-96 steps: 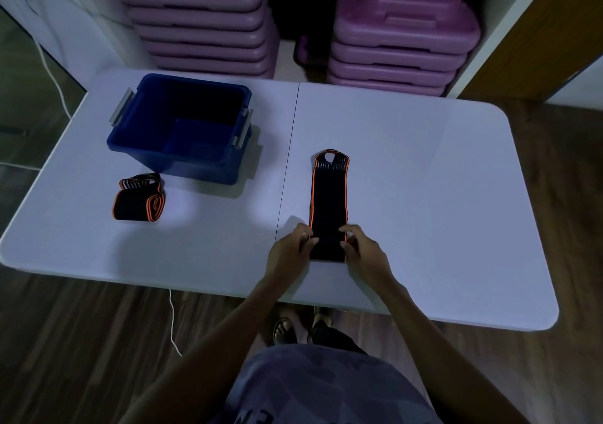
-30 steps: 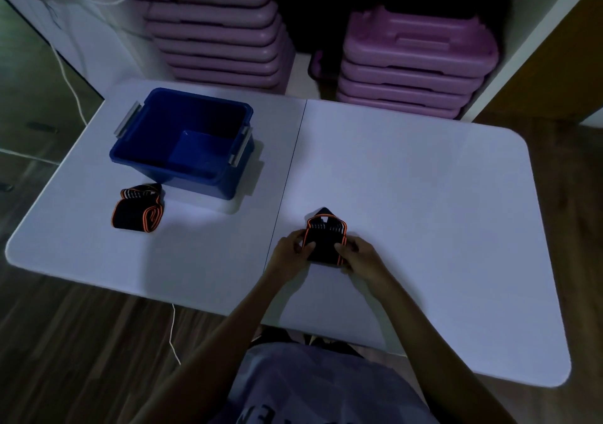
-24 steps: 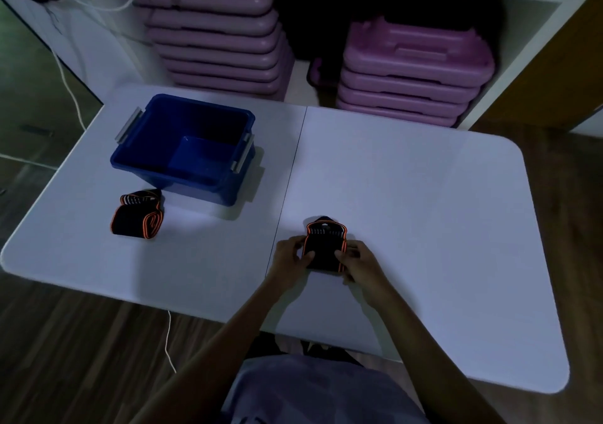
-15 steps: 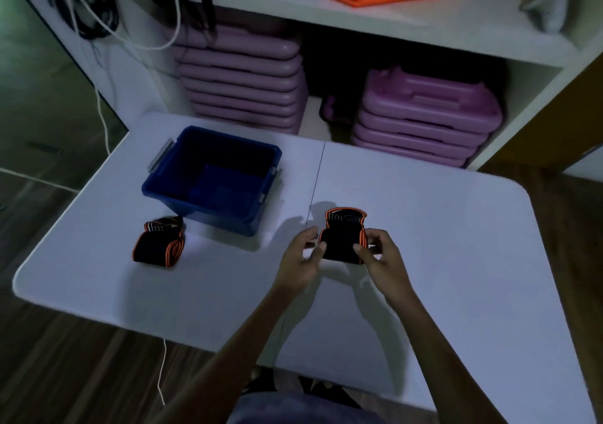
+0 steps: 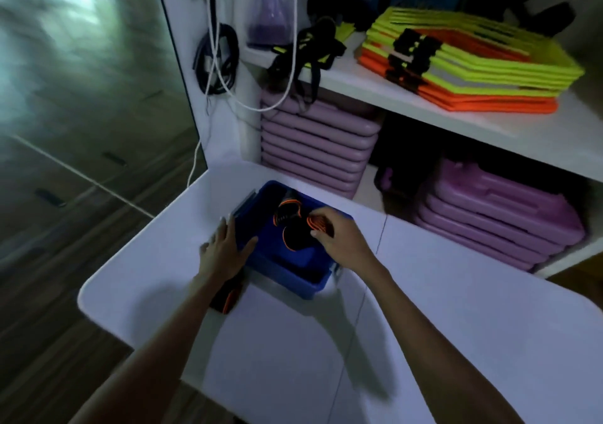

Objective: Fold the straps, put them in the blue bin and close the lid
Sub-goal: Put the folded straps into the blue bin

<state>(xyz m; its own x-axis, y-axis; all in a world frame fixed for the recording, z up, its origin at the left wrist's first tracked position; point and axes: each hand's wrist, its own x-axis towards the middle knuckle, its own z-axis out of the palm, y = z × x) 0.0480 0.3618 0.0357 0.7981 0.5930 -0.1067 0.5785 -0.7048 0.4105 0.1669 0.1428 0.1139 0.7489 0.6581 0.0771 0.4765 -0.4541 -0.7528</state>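
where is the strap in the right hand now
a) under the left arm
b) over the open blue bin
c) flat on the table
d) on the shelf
b: the right hand holds the folded strap over the open blue bin, while the left hand rests on the bin's near-left rim.

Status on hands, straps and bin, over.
Right hand holds folded strap over blue bin. Left hand braces bin rim. Second strap on table, under left wrist.

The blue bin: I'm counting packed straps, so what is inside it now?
Inside the blue bin, a black strap with orange edging, the right hand on it. That hand hides the bin's far right corner. The left hand rests on its rim.
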